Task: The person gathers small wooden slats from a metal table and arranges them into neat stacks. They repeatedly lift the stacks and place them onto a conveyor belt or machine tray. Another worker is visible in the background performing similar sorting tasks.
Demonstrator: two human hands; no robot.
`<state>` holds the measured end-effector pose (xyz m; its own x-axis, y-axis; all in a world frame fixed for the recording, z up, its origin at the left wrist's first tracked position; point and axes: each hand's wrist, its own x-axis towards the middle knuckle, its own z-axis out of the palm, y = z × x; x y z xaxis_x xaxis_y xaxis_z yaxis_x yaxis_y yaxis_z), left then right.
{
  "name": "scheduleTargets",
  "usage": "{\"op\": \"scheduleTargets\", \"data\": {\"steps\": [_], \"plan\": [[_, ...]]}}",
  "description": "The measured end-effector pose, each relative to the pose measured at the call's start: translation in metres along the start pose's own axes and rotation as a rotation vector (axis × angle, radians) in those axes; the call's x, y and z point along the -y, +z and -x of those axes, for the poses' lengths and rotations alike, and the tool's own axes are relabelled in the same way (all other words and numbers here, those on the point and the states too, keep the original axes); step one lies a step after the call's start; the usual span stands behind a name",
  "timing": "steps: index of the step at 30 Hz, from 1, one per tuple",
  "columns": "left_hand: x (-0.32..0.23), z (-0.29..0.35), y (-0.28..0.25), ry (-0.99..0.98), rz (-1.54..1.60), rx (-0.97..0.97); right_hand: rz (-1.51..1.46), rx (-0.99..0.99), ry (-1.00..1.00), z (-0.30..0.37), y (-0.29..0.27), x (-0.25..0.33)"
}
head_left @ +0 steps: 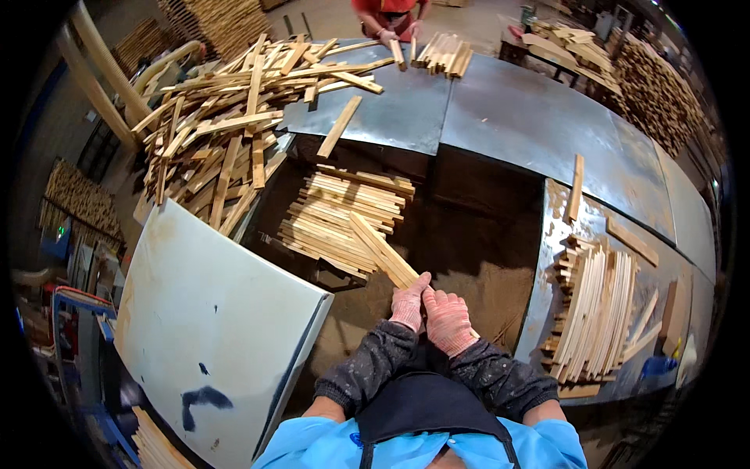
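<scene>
Both my hands, in pinkish knit gloves, are closed on the near end of a few pale wooden slats [383, 254]. My left hand [408, 305] grips their left side, and my right hand [448, 320] sits beside it, wrapped round the end. The slats slant away to the far left, and their far end overlaps a low stack of wooden slats [332, 219] in the sunken space between the tables. Whether the held slats touch that stack, I cannot tell. How many I hold is partly hidden by my gloves.
A jumbled heap of slats [211, 148] lies at the far left. A white panel [219, 313] stands at the near left. At right, a metal table [539, 313] bears a neat slat pile [598, 305]. Across the far metal table [516, 109], another person [388, 19] handles slats.
</scene>
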<state>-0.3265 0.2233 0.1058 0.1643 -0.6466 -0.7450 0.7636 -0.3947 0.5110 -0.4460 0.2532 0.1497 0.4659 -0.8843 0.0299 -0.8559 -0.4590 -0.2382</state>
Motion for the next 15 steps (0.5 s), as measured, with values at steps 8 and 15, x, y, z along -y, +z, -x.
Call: {"op": "scheduleTargets", "data": {"steps": [8,15], "plan": [[-0.036,-0.163,-0.006,0.146,0.11,-0.188,-0.331,0.275,-0.126,-0.123,-0.006,-0.048],[-0.136,-0.314,-0.005,0.253,-0.008,-0.423,-0.402,0.583,0.28,-0.203,0.044,-0.156]]}}
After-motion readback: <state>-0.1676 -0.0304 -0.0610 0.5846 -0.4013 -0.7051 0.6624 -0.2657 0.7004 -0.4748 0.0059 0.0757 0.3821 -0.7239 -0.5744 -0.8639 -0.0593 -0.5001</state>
